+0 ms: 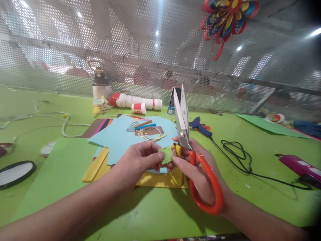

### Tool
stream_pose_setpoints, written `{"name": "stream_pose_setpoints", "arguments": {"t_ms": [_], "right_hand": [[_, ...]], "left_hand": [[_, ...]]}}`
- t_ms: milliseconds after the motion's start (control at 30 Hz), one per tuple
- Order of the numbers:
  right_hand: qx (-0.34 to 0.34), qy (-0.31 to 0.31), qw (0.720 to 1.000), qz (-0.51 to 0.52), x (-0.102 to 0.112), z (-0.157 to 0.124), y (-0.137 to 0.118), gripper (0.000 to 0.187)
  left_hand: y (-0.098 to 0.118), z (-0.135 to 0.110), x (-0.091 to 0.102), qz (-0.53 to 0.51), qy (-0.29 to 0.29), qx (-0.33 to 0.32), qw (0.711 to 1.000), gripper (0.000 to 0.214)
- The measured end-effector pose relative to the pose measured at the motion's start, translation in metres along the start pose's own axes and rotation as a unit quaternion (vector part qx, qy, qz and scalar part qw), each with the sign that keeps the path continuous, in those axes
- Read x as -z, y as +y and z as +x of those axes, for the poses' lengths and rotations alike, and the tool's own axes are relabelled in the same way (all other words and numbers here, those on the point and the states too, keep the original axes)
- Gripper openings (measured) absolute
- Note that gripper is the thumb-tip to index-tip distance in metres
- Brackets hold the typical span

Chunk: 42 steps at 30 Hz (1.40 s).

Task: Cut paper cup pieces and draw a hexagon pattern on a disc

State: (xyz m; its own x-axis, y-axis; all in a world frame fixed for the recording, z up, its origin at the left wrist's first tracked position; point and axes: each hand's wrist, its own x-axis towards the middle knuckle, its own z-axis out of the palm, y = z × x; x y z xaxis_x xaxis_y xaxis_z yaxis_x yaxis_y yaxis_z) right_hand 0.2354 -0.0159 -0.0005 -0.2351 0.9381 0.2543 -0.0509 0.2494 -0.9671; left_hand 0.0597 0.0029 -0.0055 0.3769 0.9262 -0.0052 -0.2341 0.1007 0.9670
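Observation:
My left hand (139,161) pinches a small green paper piece (166,155) between thumb and fingers. My right hand (198,169) grips orange-handled scissors (184,124), blades pointing up and slightly apart, and its fingertips also touch the green piece. Both hands hover above a stack of coloured paper: a light blue sheet (120,137) over yellow sheets (100,167). Small yellow paper curls (177,149) sit just behind the green piece.
A green table (250,150) carries a blue glue gun (200,126) with black cord (238,155), a pink tool (298,166), white tubes (136,101), tape rolls (100,103), a white cable (50,117). A perforated metal screen (150,50) stands behind, with a paper flower (229,16) hung on it.

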Motion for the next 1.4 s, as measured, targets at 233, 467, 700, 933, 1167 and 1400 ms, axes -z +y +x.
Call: {"name": "stream_pose_setpoints", "arguments": {"t_ms": [233, 467, 700, 933, 1167, 1400], "right_hand": [[-0.012, -0.011, 1.000, 0.006, 0.000, -0.001, 0.000, 0.032], [-0.029, -0.018, 0.999, -0.001, -0.001, -0.002, 0.002, 0.033], [-0.030, -0.030, 0.991, -0.127, 0.005, 0.002, -0.016, 0.027], [-0.018, -0.110, 0.964, -0.240, 0.015, 0.006, -0.019, 0.035], [0.019, -0.159, 0.949, -0.273, 0.021, 0.008, -0.016, 0.031], [0.031, -0.162, 0.941, -0.296, 0.021, 0.007, -0.016, 0.030]], "left_hand": [[-0.001, 0.002, 0.001, -0.033, -0.011, 0.004, 0.999, 0.025], [0.000, 0.000, -0.002, -0.063, -0.001, -0.001, 0.998, 0.025], [0.012, -0.002, -0.001, -0.104, 0.032, 0.016, 0.994, 0.019], [0.023, 0.002, 0.006, -0.071, 0.087, -0.088, 0.990, 0.018], [0.032, 0.001, 0.009, -0.096, 0.111, -0.098, 0.984, 0.021], [0.034, -0.001, 0.010, -0.051, 0.093, -0.098, 0.990, 0.014]]}}
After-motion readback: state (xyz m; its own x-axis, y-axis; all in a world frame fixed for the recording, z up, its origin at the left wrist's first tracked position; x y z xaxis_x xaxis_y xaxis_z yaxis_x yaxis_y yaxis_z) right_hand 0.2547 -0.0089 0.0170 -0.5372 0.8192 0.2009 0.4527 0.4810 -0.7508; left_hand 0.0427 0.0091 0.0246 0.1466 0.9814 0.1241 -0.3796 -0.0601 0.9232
